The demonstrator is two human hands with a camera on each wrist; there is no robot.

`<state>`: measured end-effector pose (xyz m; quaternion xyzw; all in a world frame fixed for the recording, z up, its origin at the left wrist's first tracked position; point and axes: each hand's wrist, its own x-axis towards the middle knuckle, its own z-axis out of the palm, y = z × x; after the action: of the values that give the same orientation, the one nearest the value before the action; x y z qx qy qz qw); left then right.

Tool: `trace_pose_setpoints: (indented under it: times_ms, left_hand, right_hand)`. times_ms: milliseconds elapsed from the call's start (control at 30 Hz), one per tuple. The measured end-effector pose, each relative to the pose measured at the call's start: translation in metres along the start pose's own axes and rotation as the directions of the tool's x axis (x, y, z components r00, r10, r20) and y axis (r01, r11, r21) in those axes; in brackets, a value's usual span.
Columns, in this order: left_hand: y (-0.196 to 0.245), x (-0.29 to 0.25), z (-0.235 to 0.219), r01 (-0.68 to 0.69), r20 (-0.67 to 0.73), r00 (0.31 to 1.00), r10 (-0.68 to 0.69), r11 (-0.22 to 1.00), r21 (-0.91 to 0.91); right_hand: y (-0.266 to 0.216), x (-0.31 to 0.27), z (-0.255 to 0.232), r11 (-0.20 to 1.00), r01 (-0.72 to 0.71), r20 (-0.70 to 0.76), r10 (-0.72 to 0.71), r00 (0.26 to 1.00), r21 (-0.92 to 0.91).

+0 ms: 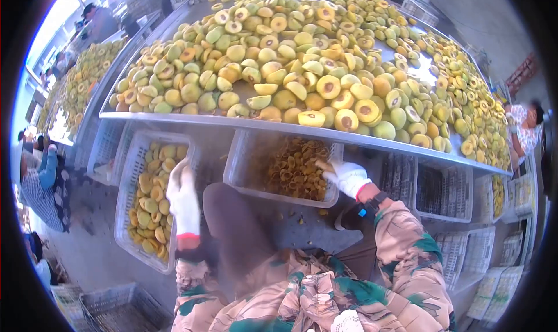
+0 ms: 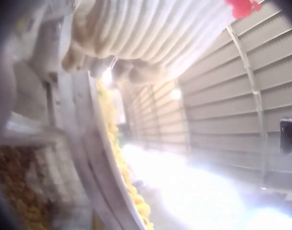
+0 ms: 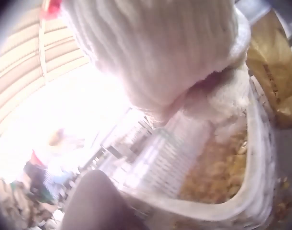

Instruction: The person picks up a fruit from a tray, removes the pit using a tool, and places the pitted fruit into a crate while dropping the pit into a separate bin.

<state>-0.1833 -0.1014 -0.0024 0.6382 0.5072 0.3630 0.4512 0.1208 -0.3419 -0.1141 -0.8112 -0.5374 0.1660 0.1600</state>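
While the right hand [image 1: 349,178] angles in over the right end of the middle crate [image 1: 279,197], its fingers are extended and slightly apart, nothing visibly grasped. Left hand [image 1: 185,198]: fingers loosely extended, close together, pointing to the far side over the right part of the left crate [image 1: 122,198]. Looks released; no item seen in it, though a small piece under the fingers could be hidden. Both gloved, cuffs red.

Below the right fingers: small brown pieces [image 1: 296,172], bunched toward the crate's right end. Left crate: yellow-green fruit halves [image 1: 148,201], a good load. Knee [image 1: 232,216] sits between the two crates.

Beyond the hands, the metal table [image 1: 232,122] carries the main fruit heap [image 1: 273,53], mostly cut halves, many with brown centres up. More crates [image 1: 444,184] stand to the right.

Status, my read: partway. One crate well loaded, brown pieces collected in the other, but the heap up top is far bigger than both. Plenty left.
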Motion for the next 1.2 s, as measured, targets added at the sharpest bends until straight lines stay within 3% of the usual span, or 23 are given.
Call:
trace_pose_setpoints:
  times_ms: [33,67,133,167,200,233,267,333,400,433,533,567,667,767,867,1000,1033,1200]
  left_hand:
    - [0.011,0.003,0.019,-0.131,0.066,0.989,0.129,0.991,0.023]
    - [0.022,0.006,0.042,-0.189,0.141,0.972,0.188,0.982,-0.009]
    - [0.045,0.010,0.088,-0.450,0.257,0.877,0.407,0.882,0.141]
    - [0.056,0.011,0.111,-0.557,0.334,0.798,0.502,0.825,0.091]
    - [0.065,0.015,0.134,-0.586,0.430,0.750,0.503,0.806,0.079]
    - [0.072,0.019,0.157,-0.661,0.474,0.701,0.533,0.735,0.151]
    - [0.076,0.028,0.180,-0.731,0.530,0.647,0.548,0.645,0.225]
    - [0.080,0.039,0.215,-0.755,0.644,0.638,0.421,0.507,0.416]
    - [0.087,0.044,0.233,-0.754,0.734,0.640,0.228,0.371,0.543]
    - [0.094,0.048,0.232,-0.752,0.781,0.611,0.127,0.403,0.522]
    - [0.101,0.046,0.227,-0.758,0.804,0.582,0.121,0.439,0.483]
    - [0.098,0.046,0.227,-0.759,0.807,0.573,0.142,0.464,0.457]
    - [0.099,0.045,0.224,-0.724,0.829,0.543,0.132,0.572,0.384]
    - [0.108,0.031,0.221,-0.726,0.738,0.657,0.155,0.395,0.563]
    - [0.103,0.033,0.222,-0.761,0.774,0.617,0.138,0.353,0.544]
    - [0.105,0.037,0.227,-0.824,0.857,0.511,0.067,0.322,0.466]
    - [0.103,0.042,0.230,-0.817,0.870,0.492,0.010,0.350,0.458]
    - [0.099,0.060,0.236,-0.794,0.927,0.375,0.013,0.520,0.314]
  right_hand:
    - [-0.009,-0.011,-0.004,0.997,0.026,-0.004,-0.026,1.000,0.070]
    - [-0.030,-0.023,-0.021,0.958,-0.183,0.087,0.167,0.982,0.221]
    - [-0.071,-0.046,-0.056,0.869,-0.389,0.077,0.384,0.920,0.306]
    - [-0.073,-0.056,-0.059,0.827,-0.399,0.028,0.423,0.906,0.396]
    - [-0.073,-0.065,-0.063,0.776,-0.402,-0.012,0.466,0.885,0.485]
    - [-0.079,-0.071,-0.074,0.622,-0.472,0.065,0.561,0.826,0.625]
    - [-0.077,-0.079,-0.075,0.634,-0.383,-0.045,0.551,0.833,0.672]
    - [-0.082,-0.090,-0.084,0.467,-0.335,-0.013,0.598,0.802,0.819]
    - [-0.081,-0.096,-0.082,0.410,-0.285,-0.012,0.588,0.809,0.867]
    - [-0.080,-0.098,-0.081,0.376,-0.259,-0.011,0.585,0.811,0.889]
    - [-0.081,-0.097,-0.077,0.233,-0.119,-0.039,0.578,0.815,0.965]
    - [-0.088,-0.096,-0.085,0.102,-0.087,0.013,0.575,0.818,0.991]
    - [-0.090,-0.087,-0.084,-0.077,0.051,-0.003,0.530,0.848,0.996]
    - [-0.092,-0.085,-0.084,-0.046,0.085,-0.047,0.539,0.841,0.995]
    - [-0.094,-0.088,-0.087,-0.018,0.110,-0.082,0.548,0.832,0.994]
    - [-0.091,-0.088,-0.088,-0.038,0.176,-0.125,0.561,0.818,0.984]
    - [-0.091,-0.088,-0.089,-0.028,0.175,-0.129,0.560,0.819,0.984]
    - [-0.088,-0.090,-0.090,-0.014,0.200,-0.153,0.595,0.789,0.980]
